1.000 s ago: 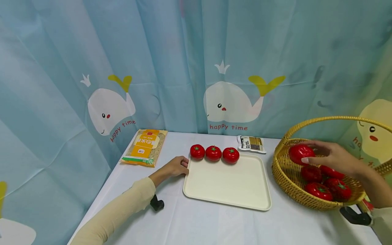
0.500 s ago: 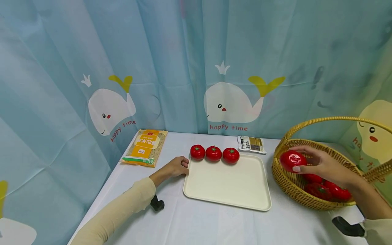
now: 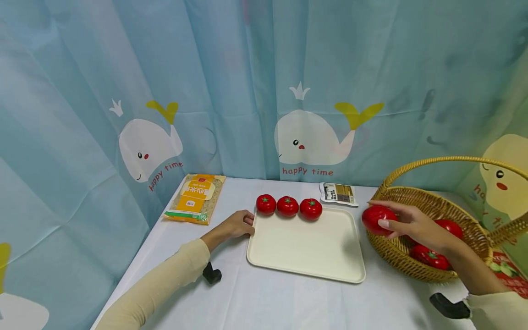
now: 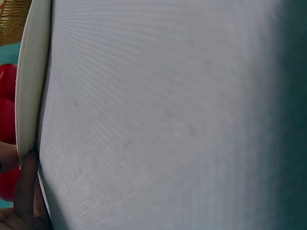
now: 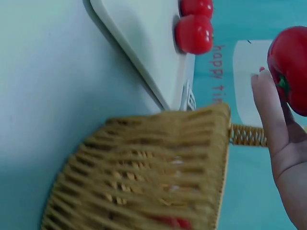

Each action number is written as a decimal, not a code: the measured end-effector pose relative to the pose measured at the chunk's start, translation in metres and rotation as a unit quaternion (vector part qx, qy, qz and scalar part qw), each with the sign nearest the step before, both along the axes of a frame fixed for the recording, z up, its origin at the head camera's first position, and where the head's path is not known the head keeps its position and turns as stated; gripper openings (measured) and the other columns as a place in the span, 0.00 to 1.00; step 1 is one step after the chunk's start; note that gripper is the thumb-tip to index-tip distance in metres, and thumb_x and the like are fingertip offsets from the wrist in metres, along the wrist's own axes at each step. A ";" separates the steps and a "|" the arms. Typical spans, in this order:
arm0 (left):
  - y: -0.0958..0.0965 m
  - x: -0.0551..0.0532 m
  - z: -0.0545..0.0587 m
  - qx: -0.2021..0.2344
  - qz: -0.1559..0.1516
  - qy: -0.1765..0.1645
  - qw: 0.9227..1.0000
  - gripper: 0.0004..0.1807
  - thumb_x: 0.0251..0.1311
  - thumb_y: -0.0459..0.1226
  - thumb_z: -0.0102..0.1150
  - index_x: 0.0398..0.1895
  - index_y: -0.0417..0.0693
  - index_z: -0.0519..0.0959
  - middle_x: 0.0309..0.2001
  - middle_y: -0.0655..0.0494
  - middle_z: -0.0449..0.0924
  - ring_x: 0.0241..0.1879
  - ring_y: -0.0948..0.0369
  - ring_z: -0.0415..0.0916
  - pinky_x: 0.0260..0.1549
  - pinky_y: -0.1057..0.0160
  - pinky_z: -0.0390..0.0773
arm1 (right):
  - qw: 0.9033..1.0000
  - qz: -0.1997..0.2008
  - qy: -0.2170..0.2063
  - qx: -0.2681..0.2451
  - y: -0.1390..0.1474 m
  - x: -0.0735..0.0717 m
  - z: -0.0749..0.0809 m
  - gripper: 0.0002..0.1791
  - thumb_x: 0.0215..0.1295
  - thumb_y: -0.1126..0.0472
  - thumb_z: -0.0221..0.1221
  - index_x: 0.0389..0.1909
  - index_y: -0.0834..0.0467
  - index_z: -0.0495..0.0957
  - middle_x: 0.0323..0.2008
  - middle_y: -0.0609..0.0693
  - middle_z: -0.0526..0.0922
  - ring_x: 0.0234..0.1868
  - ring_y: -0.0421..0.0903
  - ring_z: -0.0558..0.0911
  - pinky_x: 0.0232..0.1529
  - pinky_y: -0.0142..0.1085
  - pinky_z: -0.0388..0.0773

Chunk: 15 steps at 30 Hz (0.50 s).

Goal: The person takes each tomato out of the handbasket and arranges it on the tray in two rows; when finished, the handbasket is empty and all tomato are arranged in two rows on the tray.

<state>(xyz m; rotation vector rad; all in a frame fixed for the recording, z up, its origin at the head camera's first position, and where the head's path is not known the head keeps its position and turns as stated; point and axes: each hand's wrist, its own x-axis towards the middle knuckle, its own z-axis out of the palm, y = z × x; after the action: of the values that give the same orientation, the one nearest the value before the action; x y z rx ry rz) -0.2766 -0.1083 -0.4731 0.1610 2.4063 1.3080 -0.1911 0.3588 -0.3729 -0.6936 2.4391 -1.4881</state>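
Note:
My left hand [image 3: 237,223] pinches the left rim of a cream rectangular tray [image 3: 305,250]; the left wrist view shows a thumb and a finger [image 4: 26,184] on either side of that rim. Along the tray's back edge sit three red tomatoes: a left one [image 3: 266,204], a middle one [image 3: 287,206] and a right one [image 3: 310,209]. My right hand [image 3: 422,231] holds another tomato [image 3: 374,220] between thumb and fingers, over the left rim of a wicker basket [image 3: 393,259]. More tomatoes [image 3: 431,256] lie inside that basket, partly hidden by my hand and forearm.
A bag of grain [image 3: 195,199] lies at the table's back left. Behind the tray is a small flat packet [image 3: 339,194]. The basket's tall handle [image 3: 437,159] arches over its opening. A blue whale-print curtain [image 3: 243,91] hangs behind the table.
My right hand has carried its tomato leftward and slightly down, from over the basket's middle to its left rim. The left hand and the tray have stayed put.

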 end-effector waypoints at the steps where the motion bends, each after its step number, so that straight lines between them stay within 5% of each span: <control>1: 0.000 0.000 0.000 0.001 0.001 -0.001 1.000 0.24 0.49 0.29 0.66 0.53 0.37 0.75 0.40 0.50 0.77 0.38 0.60 0.74 0.38 0.67 0.81 | 1.000 -0.007 -0.004 0.005 -0.003 0.000 -0.001 0.29 0.73 0.68 0.51 0.73 0.54 0.63 0.57 0.35 0.75 0.41 0.47 0.85 0.37 0.42 0.86; 8: 0.000 0.000 0.000 0.001 0.002 0.001 1.000 0.24 0.48 0.29 0.66 0.52 0.38 0.76 0.40 0.50 0.77 0.38 0.60 0.74 0.37 0.67 0.80 | 0.998 -0.046 -0.036 0.031 -0.024 0.001 -0.009 0.37 0.61 0.62 0.66 0.69 0.59 0.60 0.60 0.55 0.72 0.51 0.37 0.79 0.42 0.40 0.86; 15: -0.001 0.001 0.001 0.003 0.004 -0.003 1.000 0.24 0.48 0.29 0.66 0.52 0.38 0.75 0.40 0.50 0.76 0.37 0.60 0.74 0.37 0.67 0.80 | 0.999 -0.008 -0.043 -0.018 -0.036 -0.001 -0.017 0.33 0.60 0.67 0.65 0.64 0.63 0.62 0.53 0.44 0.77 0.50 0.41 0.80 0.42 0.43 0.86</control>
<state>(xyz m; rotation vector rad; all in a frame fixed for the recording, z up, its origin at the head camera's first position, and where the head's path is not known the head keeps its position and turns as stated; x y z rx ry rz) -0.2761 -0.1089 -0.4717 0.1497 2.4008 1.3163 -0.1922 0.3228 -0.3895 -0.6058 2.3649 -1.5368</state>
